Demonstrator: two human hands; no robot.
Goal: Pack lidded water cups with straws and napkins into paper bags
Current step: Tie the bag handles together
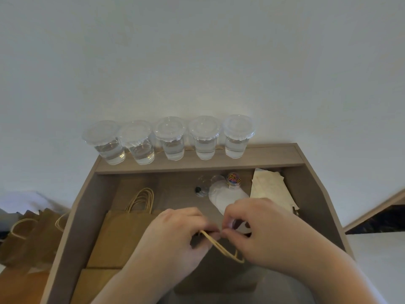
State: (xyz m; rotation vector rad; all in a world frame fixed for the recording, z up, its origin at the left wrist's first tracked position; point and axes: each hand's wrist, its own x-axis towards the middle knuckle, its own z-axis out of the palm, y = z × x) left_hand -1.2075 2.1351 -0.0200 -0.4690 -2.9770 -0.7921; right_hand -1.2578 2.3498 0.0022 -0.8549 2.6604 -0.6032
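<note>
Head view: left hand [175, 235] and right hand [258, 233] meet fingertip to fingertip, both pinching the twisted handle [221, 249] of a paper bag between them. Flat paper bags [118, 235] lie just left of the left hand. Beyond both hands, five lidded water cups [173, 139] line the worktop [293, 154] back ledge; napkins [269, 187] lie beyond the right hand
</note>
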